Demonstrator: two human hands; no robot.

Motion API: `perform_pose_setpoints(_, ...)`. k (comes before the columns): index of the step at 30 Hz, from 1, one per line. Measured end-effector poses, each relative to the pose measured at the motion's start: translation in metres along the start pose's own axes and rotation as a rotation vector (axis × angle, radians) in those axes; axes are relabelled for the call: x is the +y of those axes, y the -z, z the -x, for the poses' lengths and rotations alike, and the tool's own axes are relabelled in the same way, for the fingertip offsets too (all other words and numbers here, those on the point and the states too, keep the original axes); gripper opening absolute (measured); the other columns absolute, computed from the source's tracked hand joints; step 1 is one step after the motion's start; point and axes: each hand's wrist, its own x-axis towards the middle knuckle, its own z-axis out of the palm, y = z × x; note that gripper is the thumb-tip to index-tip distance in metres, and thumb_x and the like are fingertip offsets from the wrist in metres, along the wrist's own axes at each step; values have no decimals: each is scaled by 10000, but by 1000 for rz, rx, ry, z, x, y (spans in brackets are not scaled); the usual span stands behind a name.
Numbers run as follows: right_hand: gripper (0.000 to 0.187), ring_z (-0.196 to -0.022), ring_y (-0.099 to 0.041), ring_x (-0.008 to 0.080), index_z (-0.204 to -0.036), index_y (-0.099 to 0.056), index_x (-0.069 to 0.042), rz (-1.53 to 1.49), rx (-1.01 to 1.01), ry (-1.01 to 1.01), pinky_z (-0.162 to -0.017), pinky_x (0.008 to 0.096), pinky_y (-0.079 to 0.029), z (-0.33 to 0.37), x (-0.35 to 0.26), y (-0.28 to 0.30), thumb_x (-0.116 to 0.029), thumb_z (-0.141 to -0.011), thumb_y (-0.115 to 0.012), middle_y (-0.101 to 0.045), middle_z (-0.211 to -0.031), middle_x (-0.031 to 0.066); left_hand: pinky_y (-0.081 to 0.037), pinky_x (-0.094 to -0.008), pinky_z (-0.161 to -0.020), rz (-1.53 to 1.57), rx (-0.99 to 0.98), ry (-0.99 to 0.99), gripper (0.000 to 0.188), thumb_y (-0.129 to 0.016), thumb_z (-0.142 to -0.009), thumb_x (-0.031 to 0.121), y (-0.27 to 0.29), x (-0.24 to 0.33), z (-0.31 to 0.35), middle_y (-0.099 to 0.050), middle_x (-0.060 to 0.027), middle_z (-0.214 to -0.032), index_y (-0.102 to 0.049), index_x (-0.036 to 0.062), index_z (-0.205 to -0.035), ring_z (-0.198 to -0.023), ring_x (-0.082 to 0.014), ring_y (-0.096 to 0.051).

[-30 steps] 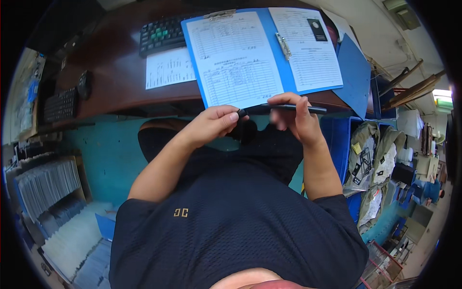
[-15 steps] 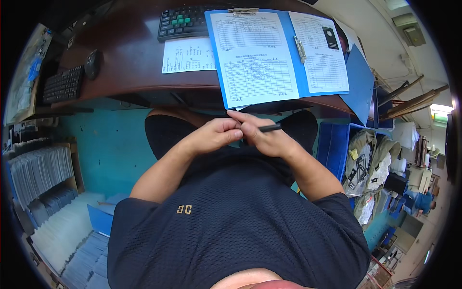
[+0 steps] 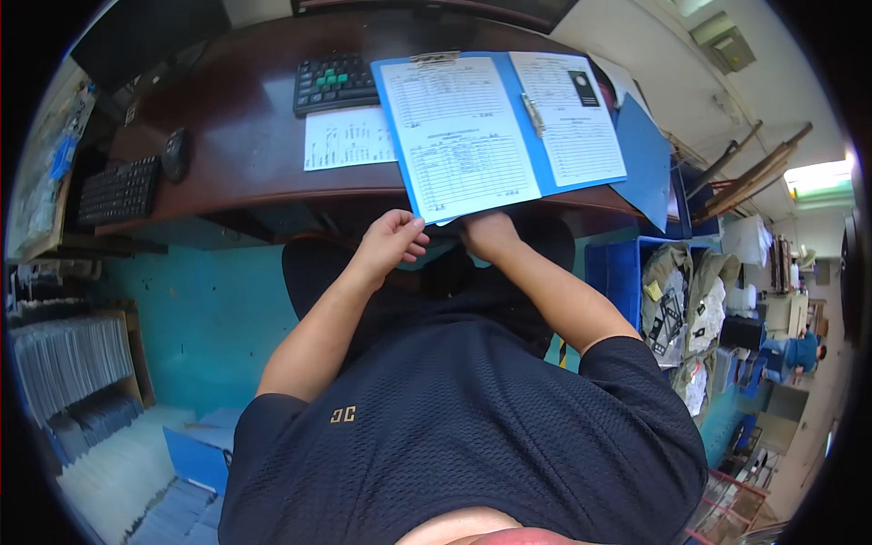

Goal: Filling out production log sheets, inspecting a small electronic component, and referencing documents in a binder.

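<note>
An open blue folder (image 3: 643, 159) lies on the dark wooden desk (image 3: 236, 118), with a printed form (image 3: 459, 136) on its left half and a second sheet (image 3: 568, 113) on its right. My left hand (image 3: 391, 241) is at the desk's front edge, fingers curled and thumb by the form's lower left corner. My right hand (image 3: 488, 234) is just right of it, and its fingers reach under the folder's near edge, out of sight. No pen shows in either hand.
A black calculator with green keys (image 3: 334, 82) and a loose printed sheet (image 3: 350, 138) lie left of the folder. A keyboard (image 3: 118, 189) and mouse (image 3: 174, 154) sit further left. A blue crate (image 3: 618, 272) and bags stand at my right. A person (image 3: 804, 350) is far off.
Both hands held a dark pen in front of my body before. They have now risen to the folder's near edge, and the pen is out of sight.
</note>
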Motion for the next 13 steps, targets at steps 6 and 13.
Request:
perform_pose_setpoints(6,620,-960,-698,373,-1115,-684,-22,45,37,17,-795,471,-567,-2,-17,44,-599,-896,-621,-710,-1059,202,-530,-264,-672,92,80,-302,88,-590,-964,99,-21,43,2,-676,-57,-890,-610,18,-992,-785,-124,-652)
perform_pose_setpoints(13,883,-1108,-654,390,-1471,-442,-71,-151,209,-2,-977,445,-509,7,4,14,-643,-839,-671,-646,-1261,212,-539,-321,-926,-75,-23,-859,23,-546,-917,13,-9,155,-12,-673,-73,-944,-567,19,-909,-863,-145,-651)
